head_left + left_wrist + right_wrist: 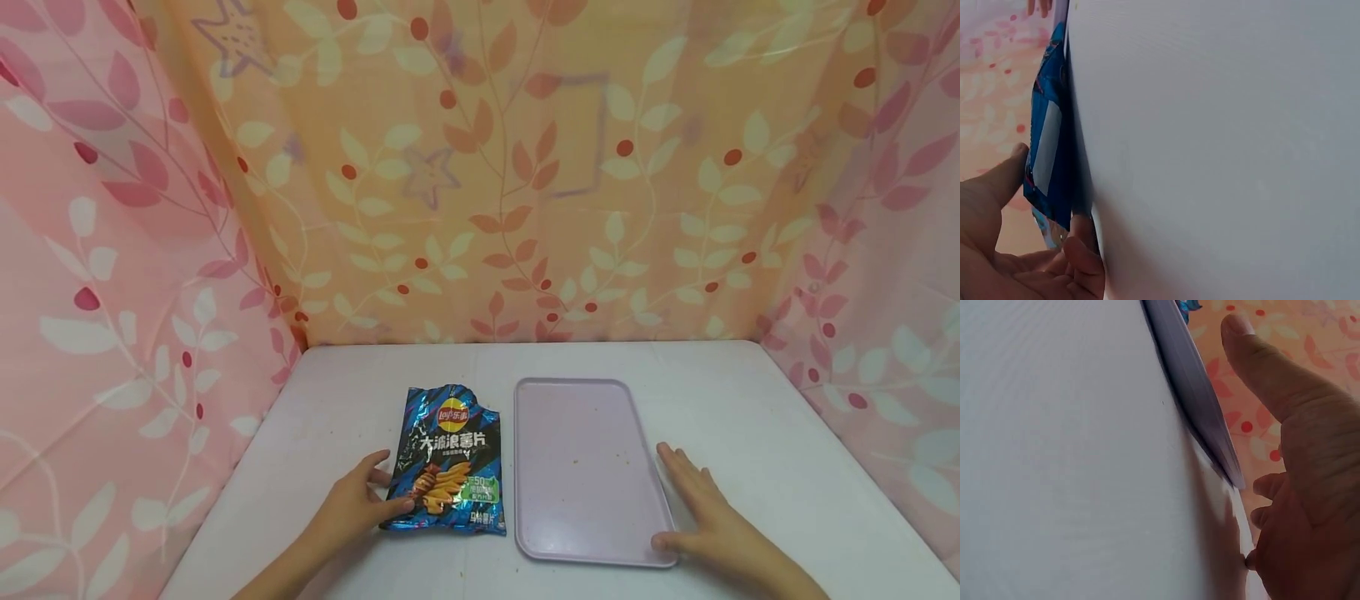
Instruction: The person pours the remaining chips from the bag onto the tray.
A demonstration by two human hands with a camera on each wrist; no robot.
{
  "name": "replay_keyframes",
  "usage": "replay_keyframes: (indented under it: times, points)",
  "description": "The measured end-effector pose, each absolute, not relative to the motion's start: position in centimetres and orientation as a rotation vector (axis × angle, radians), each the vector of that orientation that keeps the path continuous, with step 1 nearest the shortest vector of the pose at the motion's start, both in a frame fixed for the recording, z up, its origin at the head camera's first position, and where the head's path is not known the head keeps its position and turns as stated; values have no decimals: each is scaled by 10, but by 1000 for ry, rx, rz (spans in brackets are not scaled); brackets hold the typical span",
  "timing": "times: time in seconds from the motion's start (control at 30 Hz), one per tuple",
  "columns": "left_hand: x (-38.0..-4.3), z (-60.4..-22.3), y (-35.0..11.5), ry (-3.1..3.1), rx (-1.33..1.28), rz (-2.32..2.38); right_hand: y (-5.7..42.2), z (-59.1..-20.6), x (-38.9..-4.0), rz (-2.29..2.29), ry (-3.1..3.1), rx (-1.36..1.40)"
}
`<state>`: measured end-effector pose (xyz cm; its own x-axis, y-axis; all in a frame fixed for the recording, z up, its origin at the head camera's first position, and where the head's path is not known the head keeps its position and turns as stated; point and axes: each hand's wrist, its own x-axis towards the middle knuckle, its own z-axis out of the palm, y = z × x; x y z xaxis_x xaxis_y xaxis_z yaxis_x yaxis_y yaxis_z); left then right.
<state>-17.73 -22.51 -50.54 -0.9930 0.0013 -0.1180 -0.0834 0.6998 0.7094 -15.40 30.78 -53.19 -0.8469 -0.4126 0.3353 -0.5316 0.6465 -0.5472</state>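
A blue and black bag of potato chips (450,450) lies front up on the table, its top edge torn unevenly. My left hand (352,500) holds its lower left side, the thumb over the front. In the left wrist view, the thumb (1007,175) lies against one face of the bag (1047,144) and the curled fingers (1082,259) are at its edge. To the right lies a pale purple tray (581,517) with a few crumbs on it. Beside its right rim is my right hand (708,521), fingers spread and thumb over the rim's lower corner, holding nothing.
A white cloth covers the table (360,383), with small crumbs scattered on it. Orange patterned curtain (502,208) hangs behind the table, and pink leaf-patterned curtains stand at the left (112,292) and right (885,275). A narrow gap separates bag and tray.
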Motion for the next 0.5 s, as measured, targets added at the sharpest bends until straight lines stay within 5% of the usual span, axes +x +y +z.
replay_keyframes:
  times: [0.5]
  points:
    - [-185, -504, -214, 2582, -163, 1473, 310, -542, -151, 872, -2732, 800]
